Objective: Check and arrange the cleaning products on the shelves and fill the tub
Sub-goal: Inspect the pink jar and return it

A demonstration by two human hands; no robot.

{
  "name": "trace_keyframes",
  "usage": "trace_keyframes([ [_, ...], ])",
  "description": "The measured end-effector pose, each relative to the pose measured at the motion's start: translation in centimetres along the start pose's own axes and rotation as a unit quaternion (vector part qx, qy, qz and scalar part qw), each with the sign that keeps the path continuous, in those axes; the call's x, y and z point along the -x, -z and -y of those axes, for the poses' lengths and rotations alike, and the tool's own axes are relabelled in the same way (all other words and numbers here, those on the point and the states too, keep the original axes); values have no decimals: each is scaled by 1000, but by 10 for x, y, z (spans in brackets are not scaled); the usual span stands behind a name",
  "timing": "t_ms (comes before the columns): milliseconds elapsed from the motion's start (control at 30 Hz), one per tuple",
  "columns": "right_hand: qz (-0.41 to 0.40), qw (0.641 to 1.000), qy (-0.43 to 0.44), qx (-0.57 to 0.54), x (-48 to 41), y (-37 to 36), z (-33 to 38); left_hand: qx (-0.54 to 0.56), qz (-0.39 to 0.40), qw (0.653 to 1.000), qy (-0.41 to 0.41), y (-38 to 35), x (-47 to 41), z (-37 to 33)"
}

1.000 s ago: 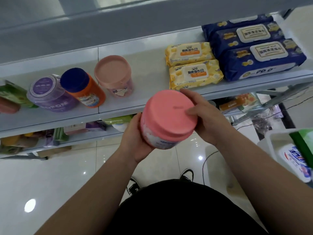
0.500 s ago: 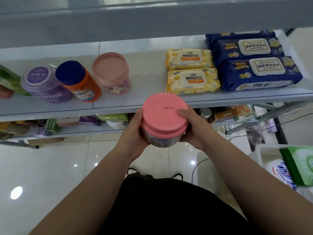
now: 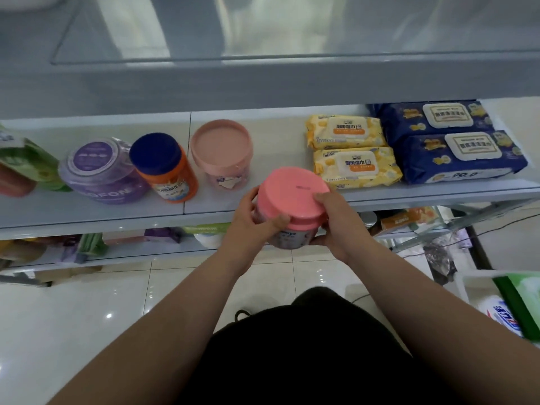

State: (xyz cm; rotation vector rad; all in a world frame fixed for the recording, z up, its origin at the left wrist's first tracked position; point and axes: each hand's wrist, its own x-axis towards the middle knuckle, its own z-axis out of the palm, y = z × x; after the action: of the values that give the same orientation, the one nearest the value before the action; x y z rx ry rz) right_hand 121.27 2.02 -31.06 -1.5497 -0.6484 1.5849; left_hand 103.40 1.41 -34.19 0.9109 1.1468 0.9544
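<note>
The fingers (image 3: 274, 222) of the left hand (image 3: 248, 220) were wrapped round the body of the pink-lidded jar (image 3: 295, 194), the thumb lying across its front just under the lid. The right hand (image 3: 339, 226) clasped the opposite side, one fingertip hooked over the lid's edge and the thumb under the base. That two-sided grip probably steadied the jar for checking (its label was too blurred to read). The jar hung in the air at the front edge of the shelf (image 3: 204, 206), not resting on it.

Just beyond the fingertips lay a bare stretch of shelf, likely its intended slot. Beyond the left fingers stood a pale pink tub (image 3: 220, 147), then an orange bottle (image 3: 163, 168) and a purple jar (image 3: 99, 171). Beyond the right fingers lay yellow wipe packs (image 3: 356, 168), with blue packs (image 3: 458, 156) further out. Well back from the right fingers, beside that forearm, sat the white tub (image 3: 467, 285), already holding a green pack (image 3: 523, 299).
</note>
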Motion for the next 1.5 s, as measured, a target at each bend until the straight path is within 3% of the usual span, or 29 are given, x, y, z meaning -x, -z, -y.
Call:
trace_keyframes([
  [167, -13, 999, 33, 35, -13, -15, 9, -122, 12, 992, -13, 23, -14, -3],
  [467, -41, 973, 78, 214, -49, -22, 22, -205, -21, 978, -24, 26, -39, -4],
  [733, -52, 976, 58, 205, -62, -26, 22, -286, -36, 957, 18, 27, -51, -9],
  [933, -52, 959, 91, 263, -68, -22, 24, -312, -34, 949, 23, 20, -55, -16],
  [1033, -15, 913, 135, 385, -64, -15, 20, -356, -9, 934, 2, 21, -50, -19],
  [1133, 40, 799, 245, 548, -52, -3, 10, -470, 4, 881, -61, 24, -34, -20],
  [1200, 43, 720, 319, 614, -43, 5, -2, -565, 17, 808, -166, 23, -23, -17],
  [1267, 31, 669, 368, 644, -38, 11, -11, -652, 49, 717, -241, 21, -19, -9],
  [1333, 17, 648, 407, 644, -41, 13, -15, -698, 79, 669, -243, 21, -22, -6],
  [1500, -15, 622, 459, 635, -50, 8, -2, -731, 104, 642, -207, 14, -28, -14],
])
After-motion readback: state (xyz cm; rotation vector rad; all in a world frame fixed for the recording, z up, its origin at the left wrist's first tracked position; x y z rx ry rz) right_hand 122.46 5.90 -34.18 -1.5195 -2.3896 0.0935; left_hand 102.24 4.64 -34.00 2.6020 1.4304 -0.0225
